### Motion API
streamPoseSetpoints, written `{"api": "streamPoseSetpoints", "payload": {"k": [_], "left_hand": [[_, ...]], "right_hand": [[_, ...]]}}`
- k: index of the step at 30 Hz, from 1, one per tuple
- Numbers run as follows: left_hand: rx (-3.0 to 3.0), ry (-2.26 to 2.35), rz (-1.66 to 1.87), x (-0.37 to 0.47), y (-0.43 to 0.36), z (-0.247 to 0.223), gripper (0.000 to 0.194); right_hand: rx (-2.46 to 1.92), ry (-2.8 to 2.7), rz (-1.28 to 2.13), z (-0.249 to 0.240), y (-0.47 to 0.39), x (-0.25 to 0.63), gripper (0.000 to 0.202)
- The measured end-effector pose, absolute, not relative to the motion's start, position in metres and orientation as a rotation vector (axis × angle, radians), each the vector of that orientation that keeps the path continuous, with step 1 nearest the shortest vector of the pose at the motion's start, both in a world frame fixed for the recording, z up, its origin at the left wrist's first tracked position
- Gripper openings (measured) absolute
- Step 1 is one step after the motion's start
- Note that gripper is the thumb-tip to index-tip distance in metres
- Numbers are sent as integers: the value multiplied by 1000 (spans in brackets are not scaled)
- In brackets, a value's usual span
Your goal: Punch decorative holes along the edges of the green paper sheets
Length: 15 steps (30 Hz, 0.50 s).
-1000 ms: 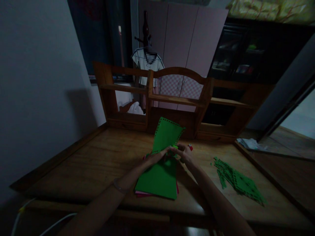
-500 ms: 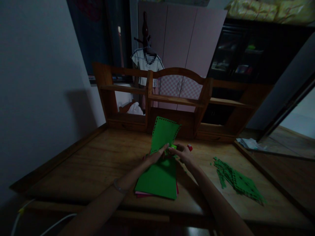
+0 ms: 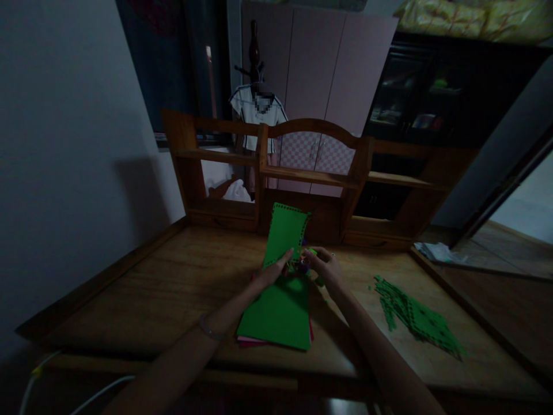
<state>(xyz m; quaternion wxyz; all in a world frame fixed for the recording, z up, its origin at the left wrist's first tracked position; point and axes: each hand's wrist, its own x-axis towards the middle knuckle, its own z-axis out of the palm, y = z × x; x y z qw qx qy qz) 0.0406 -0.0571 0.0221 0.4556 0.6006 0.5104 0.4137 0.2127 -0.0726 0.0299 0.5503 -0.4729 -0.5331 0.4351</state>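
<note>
My left hand (image 3: 276, 271) is closed on the lower part of a green paper sheet (image 3: 285, 230), thumb on top. Rows of small holes run along the sheet's edges. At its right edge, my right hand (image 3: 325, 268) is closed around what looks like a small paper punch (image 3: 311, 252), bright green with a dark purple part near it; the fingers hide much of it. Beneath both hands lies a paper stack (image 3: 276, 317), green on top with pink and red sheets showing below.
A heap of punched green sheets and strips (image 3: 419, 320) lies at the right on the wooden desk (image 3: 164, 288). A wooden shelf unit (image 3: 311, 173) stands along the back edge. White cables (image 3: 103, 392) hang at the lower left.
My right hand has shifted and turned slightly, and the sheet's top has moved a little left. The red thing beside the right hand no longer shows; a purple part now does.
</note>
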Motion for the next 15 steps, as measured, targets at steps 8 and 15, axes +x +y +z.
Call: {"api": "streamPoseSetpoints", "payload": {"k": [8, 15], "left_hand": [[1507, 1275, 933, 38, -57, 20, 67], [1498, 1282, 929, 39, -58, 23, 68]], "right_hand": [[-1010, -1144, 1045, 25, -67, 215, 42], [-1038, -1147, 1066, 26, -67, 215, 57]]}}
